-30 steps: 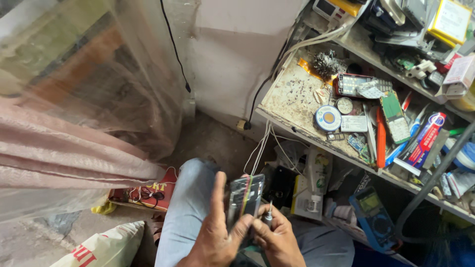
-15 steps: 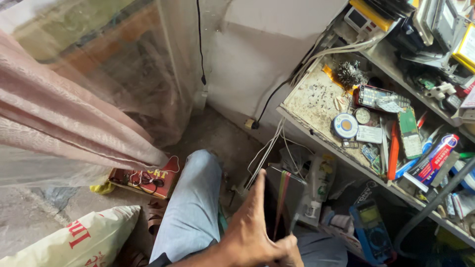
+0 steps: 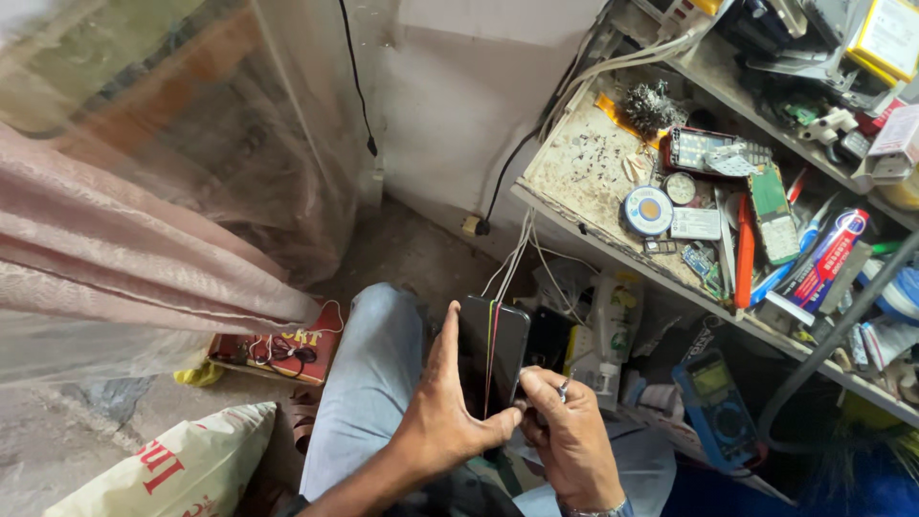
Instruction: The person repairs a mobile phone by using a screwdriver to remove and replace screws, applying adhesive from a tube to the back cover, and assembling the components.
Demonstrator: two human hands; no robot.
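Cluttered workbench (image 3: pixel 584 172) rt, concrete floor | left hand (image 3: pixel 445 421) + right hand (image 3: pixel 570 436) both grip phone (image 3: pixel 493 354)

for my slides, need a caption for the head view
Both hands hold a dark phone beside a cluttered workbench.

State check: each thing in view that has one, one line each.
phone: upright, dark screen with coloured vertical lines, held in both hands
left hand: gripping the phone's left edge, thumb on its lower front
right hand: at the phone's lower right corner
multimeter: lying below the shelf, display blank
solder reel: flat on the shelf
curtain: drawn aside
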